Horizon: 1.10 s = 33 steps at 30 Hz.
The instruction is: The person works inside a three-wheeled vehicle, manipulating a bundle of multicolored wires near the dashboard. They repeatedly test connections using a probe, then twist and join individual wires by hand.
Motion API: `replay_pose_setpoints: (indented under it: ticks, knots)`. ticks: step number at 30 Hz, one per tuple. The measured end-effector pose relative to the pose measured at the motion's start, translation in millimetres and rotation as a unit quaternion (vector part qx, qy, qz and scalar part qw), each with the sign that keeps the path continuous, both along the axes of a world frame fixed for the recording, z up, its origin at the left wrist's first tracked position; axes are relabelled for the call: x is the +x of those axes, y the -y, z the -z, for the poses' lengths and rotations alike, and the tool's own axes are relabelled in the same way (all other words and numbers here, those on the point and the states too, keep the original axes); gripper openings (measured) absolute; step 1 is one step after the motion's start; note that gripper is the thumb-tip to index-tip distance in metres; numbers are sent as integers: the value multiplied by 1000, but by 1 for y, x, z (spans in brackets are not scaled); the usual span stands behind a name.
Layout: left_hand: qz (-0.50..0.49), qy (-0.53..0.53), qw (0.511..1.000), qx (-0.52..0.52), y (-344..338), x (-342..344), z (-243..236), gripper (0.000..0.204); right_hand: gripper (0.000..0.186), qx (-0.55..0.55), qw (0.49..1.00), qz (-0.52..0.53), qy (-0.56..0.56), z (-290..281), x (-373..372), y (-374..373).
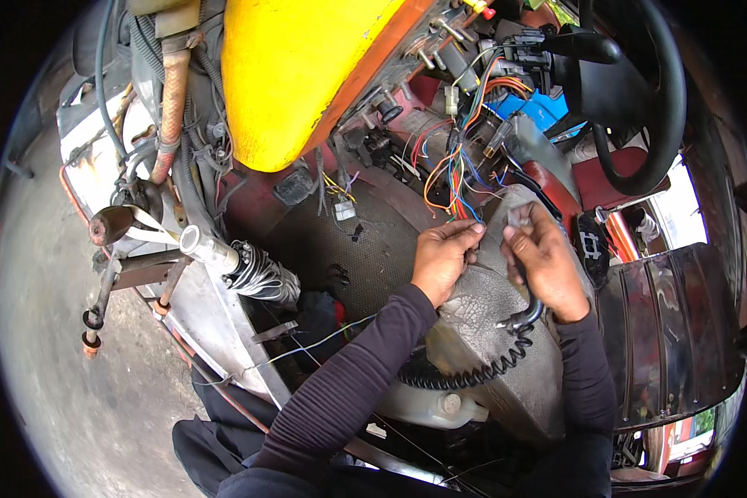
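Note:
My left hand [445,259] is closed in a pinch at the lower end of a bundle of coloured wires [456,178]. A blue strand runs down to its fingertips. Just to the right, my right hand [549,267] is closed around a slim black tool [519,274], its working end mostly hidden by the fingers. Below that hand shows a curved black cable end [526,317]. From it a coiled black cord [481,375] loops left beneath my left forearm. Both hands are above a cracked grey cover [481,311].
A yellow panel [299,75] juts in from the top. At upper right are a black steering wheel [676,91] and a blue piece [539,108]. A wire bundle with a clear tube [212,249] stands left. A white plastic tank [432,407] sits below my forearm.

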<state>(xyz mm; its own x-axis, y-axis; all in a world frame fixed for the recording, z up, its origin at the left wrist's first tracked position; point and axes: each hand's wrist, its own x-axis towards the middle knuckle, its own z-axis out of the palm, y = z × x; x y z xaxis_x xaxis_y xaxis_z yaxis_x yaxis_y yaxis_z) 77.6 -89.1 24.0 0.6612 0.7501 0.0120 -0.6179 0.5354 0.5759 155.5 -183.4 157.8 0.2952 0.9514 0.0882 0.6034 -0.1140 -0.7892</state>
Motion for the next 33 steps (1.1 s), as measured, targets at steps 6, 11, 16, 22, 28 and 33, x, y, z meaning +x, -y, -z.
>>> replay_pose_setpoints:
  ticks: [6, 11, 16, 22, 28, 33]
  knots:
    - [9, -14, 1000, 2, -1, -2, -2, 21, 21, -26, 1000, 12, -4, 9, 23, 15]
    - [-9, -28, 999, 28, -6, -10, -1, 27, 23, -63, 994, 50, 74, -13, 106, 47]
    - [-9, -59, 998, 21, -2, -8, -5, 28, 33, -82, 897, 152, 407, 20, 169, 78]
    - [-50, -56, 997, 5, -1, -14, -3, 25, 34, -36, 789, 141, 596, 32, 135, 59]
    - [-55, -58, 996, -32, 0, -16, 4, 16, 29, 97, 867, -29, 488, 22, 59, 10]
    - [-68, -88, 994, 0, 2, -13, -2, 16, 21, 87, 905, -140, 392, 17, 42, -23]
